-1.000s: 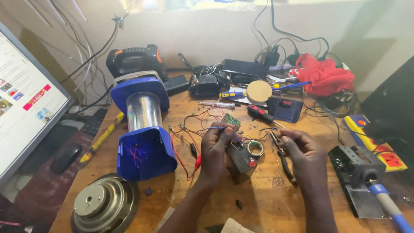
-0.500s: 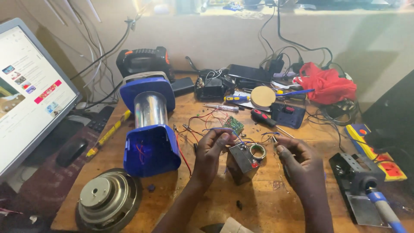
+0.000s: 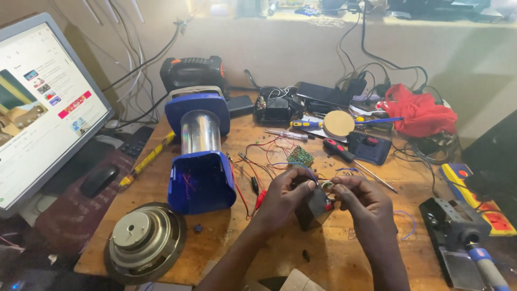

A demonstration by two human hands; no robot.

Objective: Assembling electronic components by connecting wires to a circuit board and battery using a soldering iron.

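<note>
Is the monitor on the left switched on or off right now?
On. The monitor shows a lit white page with small coloured thumbnails, brighter than the desk around it.

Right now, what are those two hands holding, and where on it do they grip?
Both hold a small dark block on the table: the left hand at its top left edge, the right hand at its top right. Finer detail is hidden.

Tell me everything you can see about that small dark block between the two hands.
The small dark block is boxy, dark grey, seemingly a battery with a red mark near its top corner. It stands on the wooden table, slightly turned. The left hand grips its top and left side; the right hand pinches at its top right edge. Thin blue and red wires run toward it. Its lower faces are shadowed.
</note>
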